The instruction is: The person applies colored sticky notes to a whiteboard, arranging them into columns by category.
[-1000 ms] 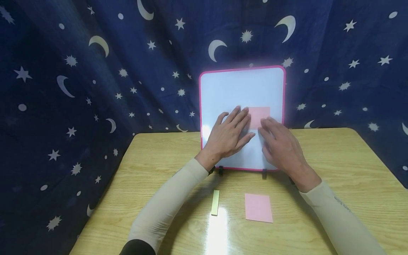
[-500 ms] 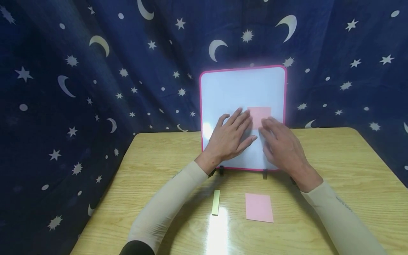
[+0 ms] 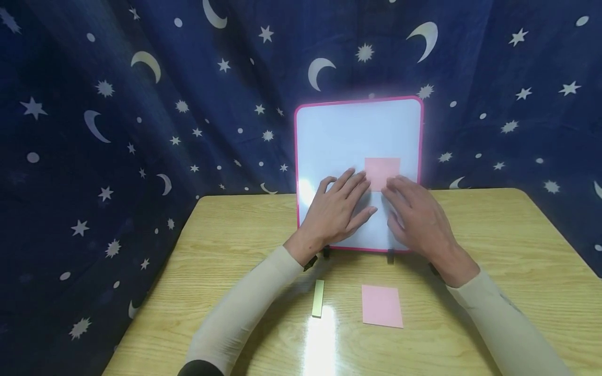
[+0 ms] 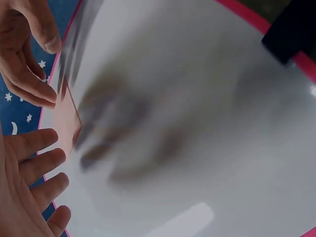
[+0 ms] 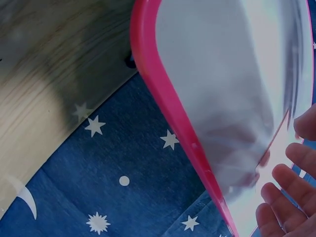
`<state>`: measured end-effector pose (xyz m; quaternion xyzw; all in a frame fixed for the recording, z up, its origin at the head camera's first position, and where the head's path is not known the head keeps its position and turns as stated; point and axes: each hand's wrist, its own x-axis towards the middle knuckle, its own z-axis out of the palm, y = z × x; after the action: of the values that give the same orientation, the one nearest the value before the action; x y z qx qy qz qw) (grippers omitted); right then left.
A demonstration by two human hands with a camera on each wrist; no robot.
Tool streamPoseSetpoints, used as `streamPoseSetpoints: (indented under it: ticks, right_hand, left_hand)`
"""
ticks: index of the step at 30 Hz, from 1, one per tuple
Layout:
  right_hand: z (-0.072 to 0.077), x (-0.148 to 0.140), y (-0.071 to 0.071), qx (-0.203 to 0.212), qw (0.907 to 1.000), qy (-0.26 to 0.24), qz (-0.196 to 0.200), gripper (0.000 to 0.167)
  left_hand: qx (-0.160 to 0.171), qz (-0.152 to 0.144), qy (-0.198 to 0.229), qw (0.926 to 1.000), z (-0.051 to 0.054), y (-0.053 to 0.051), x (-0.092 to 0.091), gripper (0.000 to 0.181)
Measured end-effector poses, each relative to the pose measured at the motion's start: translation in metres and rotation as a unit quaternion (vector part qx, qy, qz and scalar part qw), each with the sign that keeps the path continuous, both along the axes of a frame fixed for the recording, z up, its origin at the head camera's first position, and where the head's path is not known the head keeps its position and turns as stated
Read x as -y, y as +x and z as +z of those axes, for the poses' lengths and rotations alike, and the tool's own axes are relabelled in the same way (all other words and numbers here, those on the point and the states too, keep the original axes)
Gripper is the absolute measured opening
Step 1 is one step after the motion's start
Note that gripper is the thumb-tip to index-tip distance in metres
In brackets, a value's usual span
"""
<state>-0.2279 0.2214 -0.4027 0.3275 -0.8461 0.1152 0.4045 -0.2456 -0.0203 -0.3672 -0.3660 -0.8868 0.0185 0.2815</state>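
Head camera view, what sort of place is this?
Probably an indoor tabletop work spot: a wood-grain table, a pink-framed whiteboard standing on it, and a dark blue, star-patterned curtain behind.

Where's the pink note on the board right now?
In the head view, the note is on the right half of the board, around mid-height, with the left hand at its lower left and the right hand at its lower right.

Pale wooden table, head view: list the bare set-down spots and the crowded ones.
Bare: between the beige left sleeve and the left edge of the wooden table; between the beige right sleeve and the right edge. Narrower: between the yellow paper strip and pink square pad. Crowded: lower part of the pink-framed whiteboard, behind left hand and right hand.
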Motion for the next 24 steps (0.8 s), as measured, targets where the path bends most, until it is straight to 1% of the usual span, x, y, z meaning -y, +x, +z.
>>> streamPoseSetpoints:
  ticks: [6,12,16,20,24]
  right_hand:
    - [0.000,0.000,0.006,0.010,0.9999,-0.010,0.009,0.047]
    - [-0.001,-0.004,0.015,0.029,0.9996,0.006,-0.003,0.047]
    - [-0.003,-0.006,0.020,0.023,0.9997,-0.002,0.005,0.048]
    - [-0.006,-0.009,0.025,0.019,0.9996,-0.015,0.014,0.048]
    - [-0.007,-0.011,0.030,0.028,0.9995,-0.010,0.009,0.047]
  left_hand:
    - [0.022,-0.015,0.022,0.9994,-0.006,0.006,0.005,0.064]
    - [0.031,-0.025,0.031,0.9987,-0.011,0.014,0.008,0.063]
    - [0.037,-0.028,0.038,0.9982,-0.013,0.019,0.011,0.062]
    - [0.048,-0.030,0.034,0.9978,-0.016,0.024,0.013,0.062]
    - [0.055,-0.038,0.035,0.9971,-0.019,0.031,0.014,0.062]
